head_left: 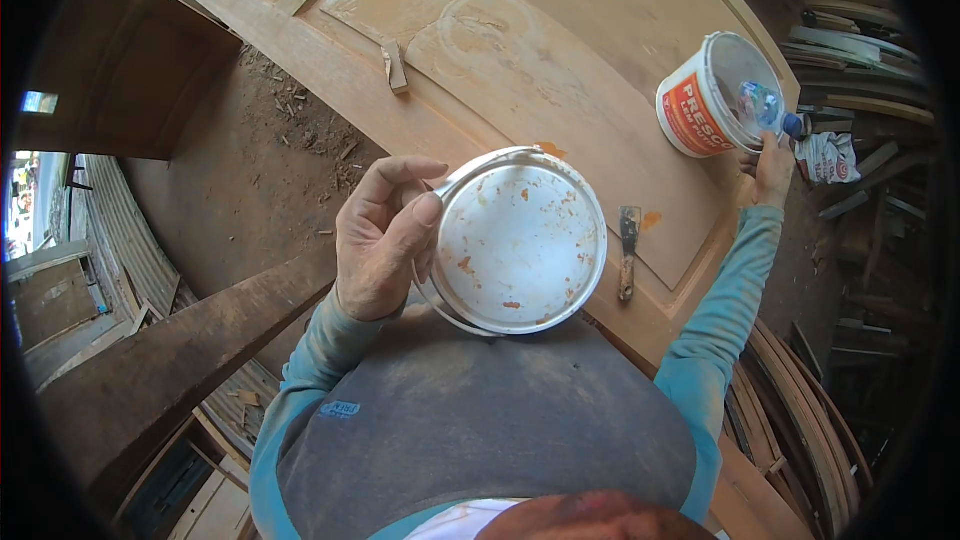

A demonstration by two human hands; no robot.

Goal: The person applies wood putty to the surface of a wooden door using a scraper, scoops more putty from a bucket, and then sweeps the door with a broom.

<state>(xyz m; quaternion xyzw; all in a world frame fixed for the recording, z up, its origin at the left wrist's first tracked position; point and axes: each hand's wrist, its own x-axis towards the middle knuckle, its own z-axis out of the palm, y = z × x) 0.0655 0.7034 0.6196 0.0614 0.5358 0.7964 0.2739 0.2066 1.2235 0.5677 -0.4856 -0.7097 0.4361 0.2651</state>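
Note:
My left hand (385, 240) is closed on the left edge of a white round pail (520, 250), thumb and fingers at its rim and thin handle. Orange and brown smears dot the pail's flat round face; I cannot tell whether that is a lid or the base. Out to the right, my right hand (772, 172) grips the near rim of a white bucket (672, 130) with an orange label. A clear plastic bottle (757, 105) with a blue cap leans in its mouth, the cap just above my thumb. On the wooden door panel (570, 100) between them lies a stained putty knife (628, 250).
A small wood block (395, 68) rests on the panel's left part. A dark beam (190, 360) crosses at lower left, above a floor with wood scraps (290, 100). Curved wood strips (790, 410) and stacked timber (850, 15) line the right, near a white bag (828, 158).

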